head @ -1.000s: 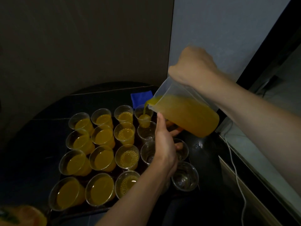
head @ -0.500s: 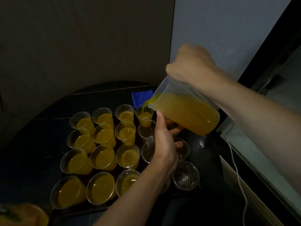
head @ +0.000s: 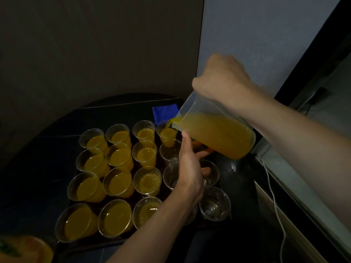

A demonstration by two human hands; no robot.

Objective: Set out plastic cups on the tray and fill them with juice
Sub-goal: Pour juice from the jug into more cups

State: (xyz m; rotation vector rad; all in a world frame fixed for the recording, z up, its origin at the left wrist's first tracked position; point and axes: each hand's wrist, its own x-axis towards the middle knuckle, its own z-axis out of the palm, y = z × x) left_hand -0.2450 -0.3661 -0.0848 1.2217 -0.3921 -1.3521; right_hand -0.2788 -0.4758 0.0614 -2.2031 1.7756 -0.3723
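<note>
My right hand [head: 221,80] grips a clear plastic jug [head: 214,133] of orange juice and tilts it left. A thin stream falls from its spout into the far cup [head: 167,134] of the fourth column. My left hand [head: 190,168] is under the jug, thumb tip against its lower side, fingers spread beneath it. A dark tray [head: 85,245] holds several clear cups filled with juice [head: 117,183]. Empty cups stand at the right: one [head: 171,150] just behind my left hand and one [head: 214,204] at the near right corner. My left hand hides parts of other cups.
A blue cloth [head: 165,112] lies behind the tray on the dark round table. A white cable [head: 275,205] runs down along the ledge at the right. An orange object [head: 24,249] shows at the bottom left corner. Walls stand close behind the table.
The juice in the far fourth-column cup has risen a little as the pour goes on. Both hands and the jug have barely moved.
</note>
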